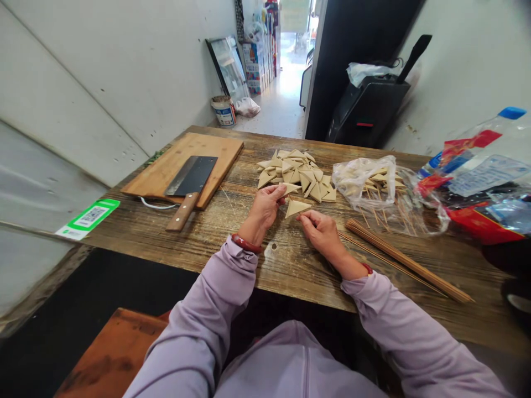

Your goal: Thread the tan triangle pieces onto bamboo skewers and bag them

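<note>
My left hand (267,204) pinches a beige triangular slice of what looks like dried tofu (289,188) between thumb and fingers. Close by on the right, my right hand (321,232) is closed, with another tofu triangle (296,208) at its fingertips. A thin bamboo skewer (385,257) appears to run back from under that hand; the grip itself is partly hidden. Just beyond both hands lies a heap of tofu triangles (296,166). A bundle of bamboo skewers (409,260) rests on the wooden table right of my right hand.
At left, a cleaver (191,179) lies on a cutting board (222,149), its handle overhanging the board. A clear plastic bag (352,179) holds skewered slices at right, beside a large plastic bottle (489,152). A green code card (89,218) sits at the table's left edge.
</note>
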A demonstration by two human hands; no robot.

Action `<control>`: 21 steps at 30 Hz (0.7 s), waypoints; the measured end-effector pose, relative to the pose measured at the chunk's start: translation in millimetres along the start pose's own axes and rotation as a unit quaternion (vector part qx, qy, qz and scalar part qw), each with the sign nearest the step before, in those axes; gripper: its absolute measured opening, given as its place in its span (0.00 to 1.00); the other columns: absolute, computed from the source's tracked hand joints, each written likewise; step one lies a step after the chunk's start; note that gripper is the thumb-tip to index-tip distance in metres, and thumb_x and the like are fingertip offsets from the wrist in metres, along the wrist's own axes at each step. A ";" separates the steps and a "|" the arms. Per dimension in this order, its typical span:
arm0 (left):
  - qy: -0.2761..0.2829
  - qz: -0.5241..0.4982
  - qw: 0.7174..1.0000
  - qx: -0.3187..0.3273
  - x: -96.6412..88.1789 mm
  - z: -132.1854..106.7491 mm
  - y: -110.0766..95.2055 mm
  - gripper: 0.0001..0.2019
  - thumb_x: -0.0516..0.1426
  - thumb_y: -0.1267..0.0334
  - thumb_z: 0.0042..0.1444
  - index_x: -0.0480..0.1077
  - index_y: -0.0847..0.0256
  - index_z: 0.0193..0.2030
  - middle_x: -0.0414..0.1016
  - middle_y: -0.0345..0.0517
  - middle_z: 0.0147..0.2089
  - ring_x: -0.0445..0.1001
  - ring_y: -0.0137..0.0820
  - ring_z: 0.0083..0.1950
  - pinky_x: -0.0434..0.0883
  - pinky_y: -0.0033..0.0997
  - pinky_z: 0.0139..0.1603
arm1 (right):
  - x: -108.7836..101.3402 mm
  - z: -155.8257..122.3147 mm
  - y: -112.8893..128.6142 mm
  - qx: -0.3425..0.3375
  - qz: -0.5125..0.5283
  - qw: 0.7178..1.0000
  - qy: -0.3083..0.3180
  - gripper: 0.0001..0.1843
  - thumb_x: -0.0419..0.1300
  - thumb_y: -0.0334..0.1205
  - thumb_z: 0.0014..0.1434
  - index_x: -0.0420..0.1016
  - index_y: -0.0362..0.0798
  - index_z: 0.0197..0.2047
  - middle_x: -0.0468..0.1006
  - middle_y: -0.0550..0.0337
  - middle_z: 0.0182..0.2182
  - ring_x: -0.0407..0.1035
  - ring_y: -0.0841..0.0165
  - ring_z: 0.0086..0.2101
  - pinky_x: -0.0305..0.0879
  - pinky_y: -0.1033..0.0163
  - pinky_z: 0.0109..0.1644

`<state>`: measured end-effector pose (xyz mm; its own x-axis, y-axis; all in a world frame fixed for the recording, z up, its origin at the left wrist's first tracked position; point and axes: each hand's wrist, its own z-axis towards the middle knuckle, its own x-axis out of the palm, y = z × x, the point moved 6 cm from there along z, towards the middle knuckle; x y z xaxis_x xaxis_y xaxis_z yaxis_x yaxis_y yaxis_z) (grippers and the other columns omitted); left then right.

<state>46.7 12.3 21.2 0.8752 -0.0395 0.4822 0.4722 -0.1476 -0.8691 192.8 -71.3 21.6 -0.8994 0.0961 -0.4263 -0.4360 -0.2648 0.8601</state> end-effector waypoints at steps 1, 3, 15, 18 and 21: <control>0.003 0.005 1.000 -0.003 0.4 -0.1 1.8 0.12 0.74 0.62 0.43 0.77 0.65 0.27 0.75 0.41 0.26 0.67 0.22 0.26 0.62 0.24 0.29 | -0.2 0.1 -0.2 0.001 0.002 1.000 -0.002 0.14 0.54 0.46 0.63 0.78 0.49 0.33 0.71 0.64 0.18 0.69 0.67 0.25 0.61 0.64 0.30; 0.011 0.015 1.000 -0.007 1.4 -0.2 5.7 0.13 0.74 0.61 0.43 0.77 0.65 0.27 0.74 0.41 0.25 0.66 0.21 0.26 0.62 0.24 0.29 | -0.4 0.6 -0.8 0.002 0.007 1.000 -0.004 0.15 0.54 0.46 0.63 0.78 0.49 0.33 0.71 0.64 0.17 0.69 0.67 0.25 0.61 0.64 0.29; 0.028 0.033 0.999 -0.026 4.1 -1.3 15.0 0.14 0.73 0.59 0.45 0.76 0.66 0.26 0.73 0.41 0.24 0.63 0.22 0.24 0.59 0.27 0.28 | -2.3 1.8 -1.7 -0.003 -0.009 1.000 -0.014 0.15 0.54 0.45 0.63 0.79 0.48 0.34 0.75 0.62 0.21 0.70 0.67 0.25 0.63 0.64 0.31; 0.031 0.044 0.998 -0.019 4.2 -1.4 15.2 0.15 0.73 0.60 0.45 0.74 0.66 0.24 0.71 0.41 0.22 0.62 0.21 0.23 0.57 0.26 0.27 | -4.9 1.2 -1.0 -0.022 -0.045 0.998 -0.034 0.14 0.55 0.44 0.63 0.79 0.49 0.33 0.80 0.58 0.26 0.73 0.65 0.28 0.65 0.63 0.35; 0.039 0.045 0.998 -0.020 5.4 -1.7 15.6 0.15 0.73 0.60 0.45 0.74 0.66 0.24 0.72 0.41 0.23 0.64 0.22 0.24 0.58 0.26 0.28 | -5.9 1.0 -1.3 -0.037 -0.072 0.996 -0.044 0.14 0.55 0.44 0.63 0.79 0.50 0.32 0.82 0.56 0.28 0.74 0.64 0.30 0.65 0.62 0.36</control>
<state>58.7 8.1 10.5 0.9020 -0.1306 0.4114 0.3865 -0.1800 -0.9046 198.6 -70.6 23.3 -0.8284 0.2210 -0.5147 -0.5601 -0.3115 0.7676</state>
